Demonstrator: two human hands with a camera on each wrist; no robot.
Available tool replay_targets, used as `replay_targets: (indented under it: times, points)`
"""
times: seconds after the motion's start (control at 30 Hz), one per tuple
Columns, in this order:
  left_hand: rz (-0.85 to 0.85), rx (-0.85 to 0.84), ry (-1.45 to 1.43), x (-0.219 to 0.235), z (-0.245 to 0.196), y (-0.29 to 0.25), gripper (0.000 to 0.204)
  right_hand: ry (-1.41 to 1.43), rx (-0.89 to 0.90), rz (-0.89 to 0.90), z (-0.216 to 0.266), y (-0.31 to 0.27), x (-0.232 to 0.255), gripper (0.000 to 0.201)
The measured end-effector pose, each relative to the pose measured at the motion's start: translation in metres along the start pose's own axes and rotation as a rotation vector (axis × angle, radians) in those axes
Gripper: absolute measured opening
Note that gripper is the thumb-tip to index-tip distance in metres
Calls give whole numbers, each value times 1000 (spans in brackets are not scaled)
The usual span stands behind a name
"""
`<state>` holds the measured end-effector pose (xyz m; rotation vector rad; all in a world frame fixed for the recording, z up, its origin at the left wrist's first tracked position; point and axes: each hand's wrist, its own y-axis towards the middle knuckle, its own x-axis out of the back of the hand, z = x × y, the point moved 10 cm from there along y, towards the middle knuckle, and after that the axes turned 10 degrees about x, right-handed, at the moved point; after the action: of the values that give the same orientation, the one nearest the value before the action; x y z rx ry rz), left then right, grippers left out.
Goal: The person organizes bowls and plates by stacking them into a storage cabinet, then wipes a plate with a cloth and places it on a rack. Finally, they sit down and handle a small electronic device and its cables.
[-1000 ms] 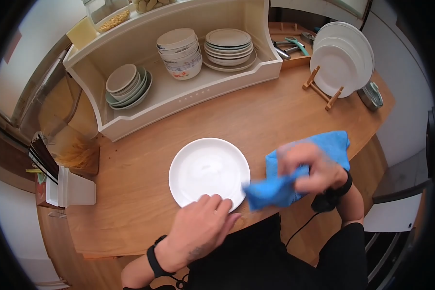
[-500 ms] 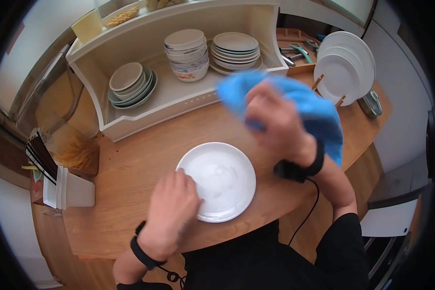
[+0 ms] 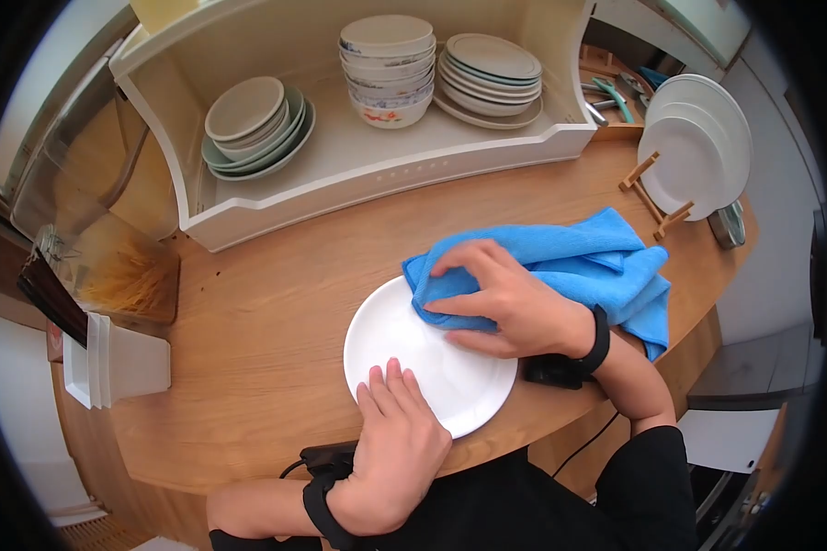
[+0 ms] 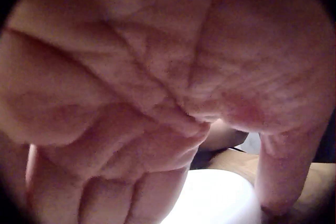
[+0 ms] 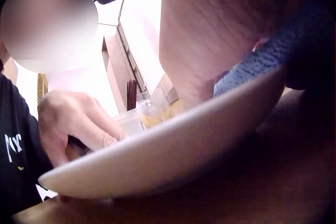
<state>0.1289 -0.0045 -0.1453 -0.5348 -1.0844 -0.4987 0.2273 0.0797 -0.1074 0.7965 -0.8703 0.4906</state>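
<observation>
A round white plate (image 3: 386, 340) lies near the table's front edge. My left hand (image 3: 395, 459) rests on its near left part, fairly straight fingers over the rim. The left wrist view shows mostly that palm (image 4: 147, 77), with the thumb beside the plate's edge. My right hand (image 3: 510, 308) is over the plate's far right side, its bent fingers gripping a corner of a blue cloth (image 3: 570, 248) against the plate. From there the cloth trails right across the table. In the right wrist view the plate's outer side (image 5: 173, 153) appears close up, with both hands above it.
Stacked bowls (image 3: 390, 73) and plates (image 3: 492, 78) stand in a white shelf unit (image 3: 386, 174) at the back. White plates (image 3: 694, 151) lean in a wooden rack (image 3: 652, 197) at right. At left are white containers (image 3: 133, 363) and a clear pasta box (image 3: 129, 280).
The right hand swung the blue cloth up and over, then brought it down onto the plate. The left hand shifted from the plate's left rim to its near side.
</observation>
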Motion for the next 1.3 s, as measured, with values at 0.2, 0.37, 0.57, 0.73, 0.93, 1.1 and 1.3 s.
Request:
replay_targets:
  times: [0.2, 0.37, 0.57, 0.73, 0.93, 1.1, 1.3]
  points:
    - [87, -121, -251, 10, 12, 4, 72, 192, -76, 1, -28, -10, -1, 27]
    - [95, -133, -254, 8, 12, 6, 67, 222, -149, 65, -39, -17, 0, 25]
    - [61, -132, -144, 8, 9, 8, 38, 212, -315, 79, -46, -19, 6, 29]
    - [29, -140, -303, 15, 13, 9, 35, 122, -316, 49, -44, -17, 5, 33]
    - [222, -144, -316, 14, 16, 9, 32, 102, -268, 0, -39, -5, 8, 21]
    - [177, -126, -284, 6, 11, 5, 33, -10, -212, 199, -31, 17, 0, 18]
    - [102, -113, -216, 11, 7, 5, 36, -103, -77, 292, -14, 59, -30, 16]
